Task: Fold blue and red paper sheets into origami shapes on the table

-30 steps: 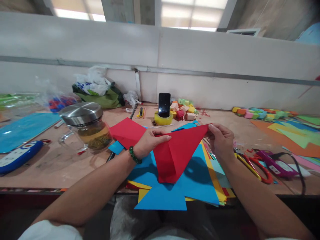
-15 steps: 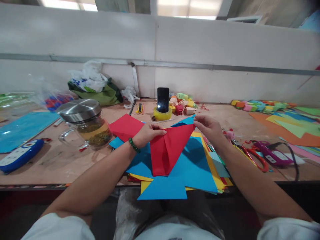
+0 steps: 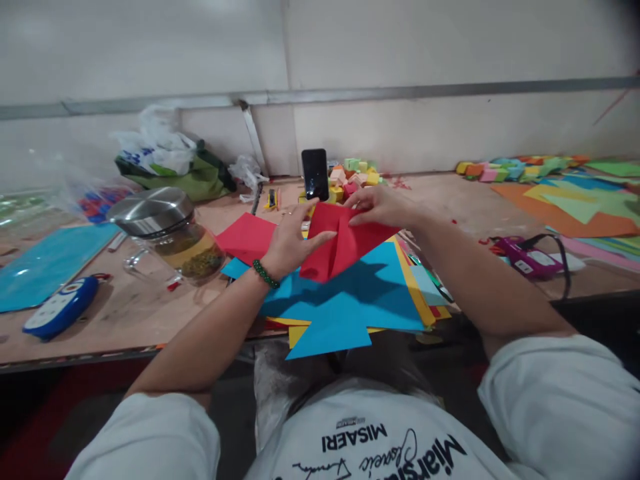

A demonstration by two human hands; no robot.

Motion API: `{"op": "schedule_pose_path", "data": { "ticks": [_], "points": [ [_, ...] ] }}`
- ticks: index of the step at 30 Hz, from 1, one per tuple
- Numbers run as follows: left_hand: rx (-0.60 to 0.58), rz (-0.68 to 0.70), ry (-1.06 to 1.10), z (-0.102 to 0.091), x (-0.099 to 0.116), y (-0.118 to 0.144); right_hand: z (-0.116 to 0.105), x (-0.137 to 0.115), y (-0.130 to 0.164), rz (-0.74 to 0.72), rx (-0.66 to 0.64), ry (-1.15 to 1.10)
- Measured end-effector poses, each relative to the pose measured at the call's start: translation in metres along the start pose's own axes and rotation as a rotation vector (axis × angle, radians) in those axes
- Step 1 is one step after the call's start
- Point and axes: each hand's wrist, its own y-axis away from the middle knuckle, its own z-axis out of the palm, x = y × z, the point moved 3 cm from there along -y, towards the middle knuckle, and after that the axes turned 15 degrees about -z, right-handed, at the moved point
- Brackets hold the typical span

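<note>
Biggest risk: the blue sheets [image 3: 350, 300] under your work overhang the table edge [image 3: 75, 350] and could slide off if you lean in. The folded red paper [image 3: 345, 243] is held just above them; left hand [image 3: 290, 243] pinches its left edge, right hand [image 3: 380, 207] pinches the top flap. If either pinch loosens, the crease drifts. Tea jar [image 3: 170, 233] near your left elbow could tip.

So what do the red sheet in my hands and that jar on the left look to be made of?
Red sheet: thin matte paper, probably craft or origami stock; it holds sharp creases. Both the left hand and the right hand grip it. Jar: clear glass or hard plastic, contents visible through the wall; lid looks like brushed steel.
</note>
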Motion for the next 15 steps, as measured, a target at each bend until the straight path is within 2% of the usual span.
{"op": "schedule_pose_path", "data": {
  "ticks": [1,2,4,7,9,12,15],
  "points": [
    [0.037,0.041,-0.084,-0.005,0.01,0.009,-0.01,0.01,0.002,0.075,0.122,-0.103],
    [0.023,0.094,-0.161,-0.009,0.021,0.023,-0.017,0.019,0.006,0.152,0.221,-0.228],
    [-0.191,0.261,-0.331,-0.006,0.042,0.06,-0.025,0.035,0.014,0.251,0.356,-0.428],
    [-0.488,0.412,-0.586,0.011,0.054,0.119,-0.022,0.048,0.022,0.25,0.364,-0.572],
    [-0.57,0.371,-0.724,0.021,0.05,0.142,-0.016,0.053,0.023,0.239,0.346,-0.606],
    [-0.584,0.271,-0.842,0.022,0.035,0.142,-0.008,0.058,0.022,0.256,0.344,-0.641],
    [-0.549,0.174,-0.918,0.01,0.022,0.119,0.0,0.059,0.021,0.287,0.305,-0.616]
  ]
}}
